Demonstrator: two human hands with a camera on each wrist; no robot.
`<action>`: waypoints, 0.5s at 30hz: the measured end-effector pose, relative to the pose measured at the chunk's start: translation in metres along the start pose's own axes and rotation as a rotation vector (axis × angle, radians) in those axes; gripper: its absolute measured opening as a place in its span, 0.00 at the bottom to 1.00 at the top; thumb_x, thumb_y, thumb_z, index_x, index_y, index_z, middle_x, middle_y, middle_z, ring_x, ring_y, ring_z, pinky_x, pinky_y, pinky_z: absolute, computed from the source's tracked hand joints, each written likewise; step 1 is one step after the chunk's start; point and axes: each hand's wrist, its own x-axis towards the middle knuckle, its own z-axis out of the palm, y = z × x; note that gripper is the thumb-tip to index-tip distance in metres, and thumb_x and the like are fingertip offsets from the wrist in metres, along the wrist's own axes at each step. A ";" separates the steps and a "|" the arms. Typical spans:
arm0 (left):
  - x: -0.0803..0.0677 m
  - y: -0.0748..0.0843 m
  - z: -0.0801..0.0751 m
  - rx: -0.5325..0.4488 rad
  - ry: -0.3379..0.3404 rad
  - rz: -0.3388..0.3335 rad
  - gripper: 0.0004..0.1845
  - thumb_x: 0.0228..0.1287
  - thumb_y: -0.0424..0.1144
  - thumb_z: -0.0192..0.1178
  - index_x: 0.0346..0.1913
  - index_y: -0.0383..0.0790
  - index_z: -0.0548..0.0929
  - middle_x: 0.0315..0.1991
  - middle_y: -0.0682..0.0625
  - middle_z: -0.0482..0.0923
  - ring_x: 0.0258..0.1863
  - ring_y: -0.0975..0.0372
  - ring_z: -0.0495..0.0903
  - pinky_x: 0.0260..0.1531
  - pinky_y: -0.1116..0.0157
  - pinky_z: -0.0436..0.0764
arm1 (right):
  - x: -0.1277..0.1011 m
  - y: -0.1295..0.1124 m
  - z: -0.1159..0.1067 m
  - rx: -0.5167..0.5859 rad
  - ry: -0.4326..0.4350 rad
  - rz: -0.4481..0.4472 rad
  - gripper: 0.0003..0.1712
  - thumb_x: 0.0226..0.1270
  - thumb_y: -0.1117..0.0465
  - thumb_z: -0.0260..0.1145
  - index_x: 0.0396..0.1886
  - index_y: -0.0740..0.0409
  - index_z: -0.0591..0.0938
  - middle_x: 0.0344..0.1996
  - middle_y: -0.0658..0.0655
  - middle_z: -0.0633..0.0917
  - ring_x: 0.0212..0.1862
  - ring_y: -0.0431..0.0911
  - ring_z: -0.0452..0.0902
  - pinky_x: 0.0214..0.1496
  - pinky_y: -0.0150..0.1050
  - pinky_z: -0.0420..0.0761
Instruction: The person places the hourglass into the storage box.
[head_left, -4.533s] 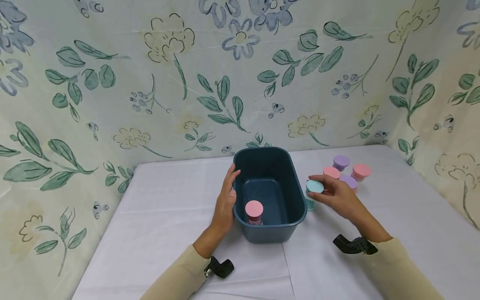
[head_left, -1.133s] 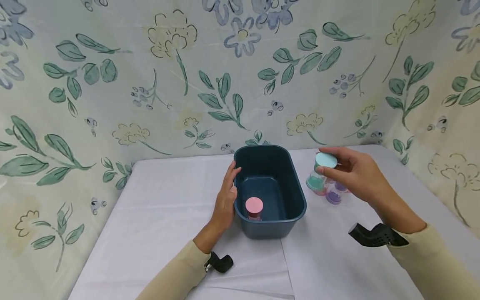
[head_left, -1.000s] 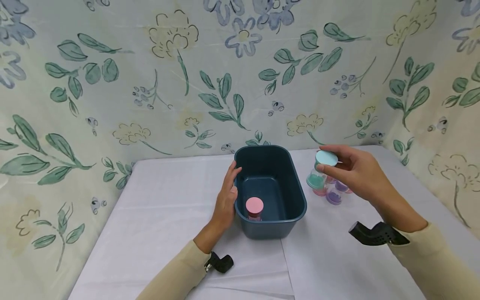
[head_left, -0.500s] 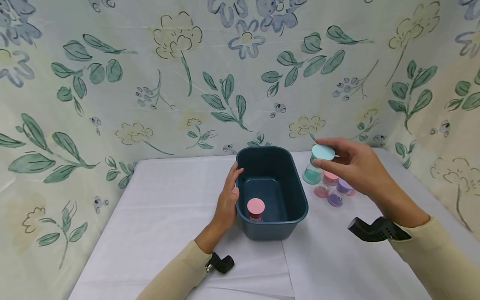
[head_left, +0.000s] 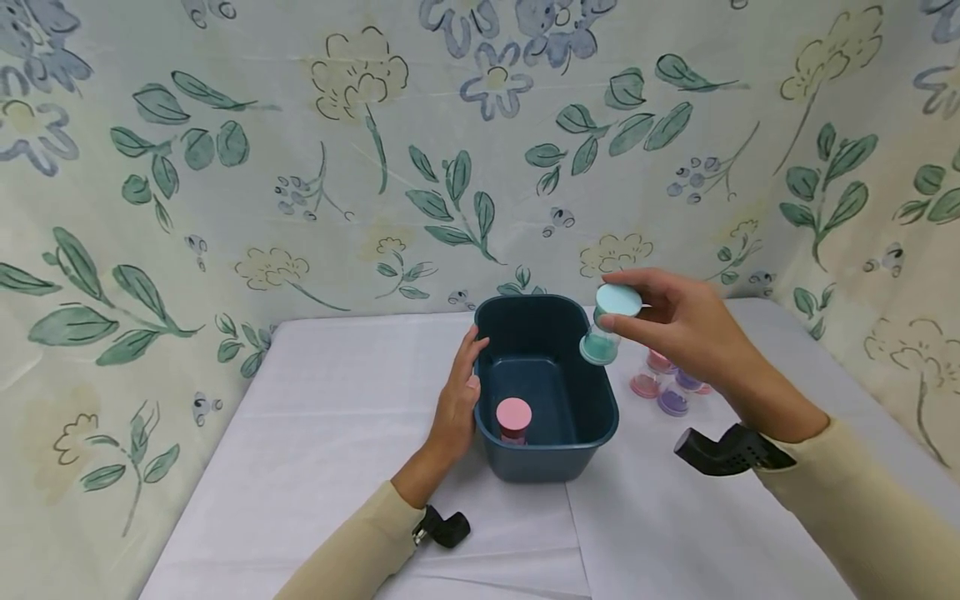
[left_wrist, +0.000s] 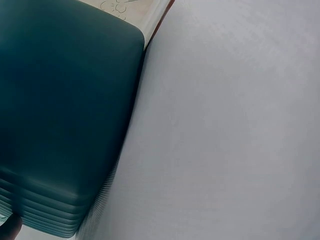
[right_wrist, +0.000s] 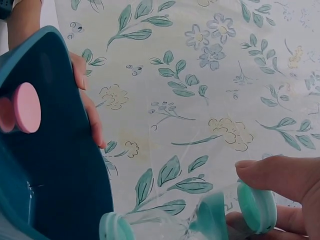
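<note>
A sand timer point(head_left: 600, 343) with teal caps and teal sand is pinched at its upper cap by my right hand point(head_left: 675, 321). It hangs tilted over the right rim of a dark blue bin point(head_left: 550, 462). In the right wrist view the clear glass waist of this timer point(right_wrist: 172, 224) shows between the caps. My left hand point(head_left: 456, 398) rests along the bin's left side, its fingers fairly straight against the rim. Inside the bin, near its front left corner, stands a pink-capped sand timer point(head_left: 513, 414). The left wrist view shows mostly the bin's outer wall point(left_wrist: 65, 100).
Right of the bin, a cluster of pink sand timers point(head_left: 645, 385) and purple sand timers point(head_left: 673, 402) stands on the white tablecloth point(head_left: 337, 433), partly behind my right hand. A flowered cloth point(head_left: 300, 167) hangs behind the table and at its sides.
My right hand has lifted the teal sand timer from beside the bin, held it above the cluster, then carried it left to the bin's right rim. The left hand and bin stay in place.
</note>
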 end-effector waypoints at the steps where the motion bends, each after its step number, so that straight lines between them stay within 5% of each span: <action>1: 0.000 0.000 0.000 -0.001 0.000 -0.002 0.29 0.65 0.30 0.35 0.70 0.26 0.59 0.75 0.33 0.46 0.74 0.44 0.47 0.67 0.40 0.51 | 0.001 0.000 0.001 0.010 -0.008 -0.001 0.31 0.58 0.51 0.72 0.63 0.49 0.76 0.48 0.52 0.83 0.45 0.47 0.85 0.42 0.28 0.81; 11: -0.001 0.001 -0.001 -0.007 -0.005 -0.005 0.28 0.67 0.31 0.35 0.70 0.27 0.59 0.75 0.34 0.46 0.74 0.44 0.46 0.68 0.40 0.50 | 0.010 0.002 0.017 0.076 -0.077 -0.049 0.32 0.60 0.53 0.71 0.64 0.53 0.75 0.50 0.57 0.81 0.45 0.50 0.84 0.44 0.28 0.80; 15: -0.002 -0.026 0.005 0.013 0.001 0.014 0.29 0.69 0.34 0.35 0.72 0.34 0.58 0.77 0.42 0.45 0.75 0.50 0.46 0.68 0.41 0.51 | 0.013 0.007 0.024 0.089 -0.108 -0.029 0.32 0.60 0.52 0.70 0.64 0.51 0.75 0.53 0.56 0.80 0.48 0.52 0.83 0.46 0.37 0.82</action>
